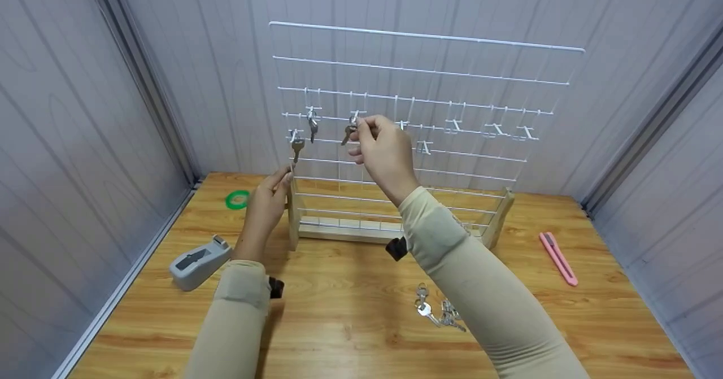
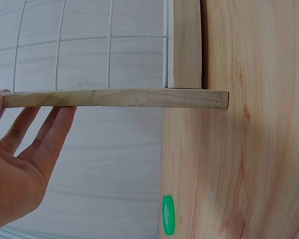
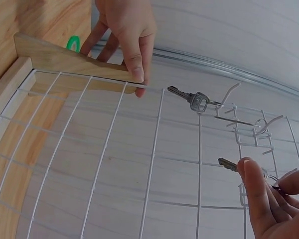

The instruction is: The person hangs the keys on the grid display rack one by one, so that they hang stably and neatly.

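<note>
At the left, the left hand [image 1: 265,204] rests straight fingers against the wooden post [image 1: 292,212] of the wire rack [image 1: 418,71] standing on the counter [image 1: 350,305]. Further right, the right hand [image 1: 384,153] pinches a key [image 1: 348,133] that hangs blade-down just left of its fingertips, right at a hook [image 1: 356,113] on the grid.

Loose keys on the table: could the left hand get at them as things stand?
Probably yes. The left hand only steadies the rack's wooden post, and bare table lies between it and the keys, though the right forearm crowds them.
</note>
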The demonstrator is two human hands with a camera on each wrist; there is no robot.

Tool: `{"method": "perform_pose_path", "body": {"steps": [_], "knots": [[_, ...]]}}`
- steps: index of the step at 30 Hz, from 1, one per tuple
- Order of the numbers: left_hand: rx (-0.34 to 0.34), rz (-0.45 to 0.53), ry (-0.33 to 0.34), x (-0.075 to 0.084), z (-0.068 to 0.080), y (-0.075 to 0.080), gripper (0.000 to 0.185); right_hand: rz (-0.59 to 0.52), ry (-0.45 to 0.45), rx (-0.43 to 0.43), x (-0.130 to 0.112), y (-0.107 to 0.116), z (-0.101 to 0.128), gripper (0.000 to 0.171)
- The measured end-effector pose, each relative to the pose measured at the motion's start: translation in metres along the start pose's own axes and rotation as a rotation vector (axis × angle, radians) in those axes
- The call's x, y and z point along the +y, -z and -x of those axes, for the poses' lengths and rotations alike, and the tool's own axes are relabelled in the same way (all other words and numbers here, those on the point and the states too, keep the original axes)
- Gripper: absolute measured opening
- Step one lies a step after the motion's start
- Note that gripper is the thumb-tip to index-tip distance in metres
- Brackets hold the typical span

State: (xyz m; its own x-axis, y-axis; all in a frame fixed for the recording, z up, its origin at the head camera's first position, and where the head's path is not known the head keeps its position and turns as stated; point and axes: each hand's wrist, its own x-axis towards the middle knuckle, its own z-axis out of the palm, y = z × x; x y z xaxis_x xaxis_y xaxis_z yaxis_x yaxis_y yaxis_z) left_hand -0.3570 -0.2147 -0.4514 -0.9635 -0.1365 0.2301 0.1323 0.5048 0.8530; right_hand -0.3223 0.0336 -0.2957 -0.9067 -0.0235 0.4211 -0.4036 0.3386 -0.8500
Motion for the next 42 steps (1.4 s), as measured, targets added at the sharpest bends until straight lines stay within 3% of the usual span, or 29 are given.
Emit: {"method": "perform_pose_path", "body": {"steps": [11,17,25,32,42], "knots": [[-0.015,0.041,0.026,0.002,0.002,-0.001,0.049,0.096,0.068,-0.005,0.009,0.007,0.014,0.031],[-0.03,0.051,0.043,0.002,0.003,-0.001,0.05,0.128,0.15,-0.006,0.01,0.025,0.034,0.034],[-0.031,0.049,0.037,0.002,0.005,0.0,0.05,0.1,0.181,-0.036,0.024,0.057,0.07,0.029],[-0.011,0.031,0.018,0.002,0.003,0.001,0.05,0.246,0.08,-0.091,0.059,0.083,0.094,0.029],[-0.02,0.034,0.027,0.001,0.001,0.0,0.051,0.39,-0.216,-0.253,0.137,0.093,0.122,0.041]]}}
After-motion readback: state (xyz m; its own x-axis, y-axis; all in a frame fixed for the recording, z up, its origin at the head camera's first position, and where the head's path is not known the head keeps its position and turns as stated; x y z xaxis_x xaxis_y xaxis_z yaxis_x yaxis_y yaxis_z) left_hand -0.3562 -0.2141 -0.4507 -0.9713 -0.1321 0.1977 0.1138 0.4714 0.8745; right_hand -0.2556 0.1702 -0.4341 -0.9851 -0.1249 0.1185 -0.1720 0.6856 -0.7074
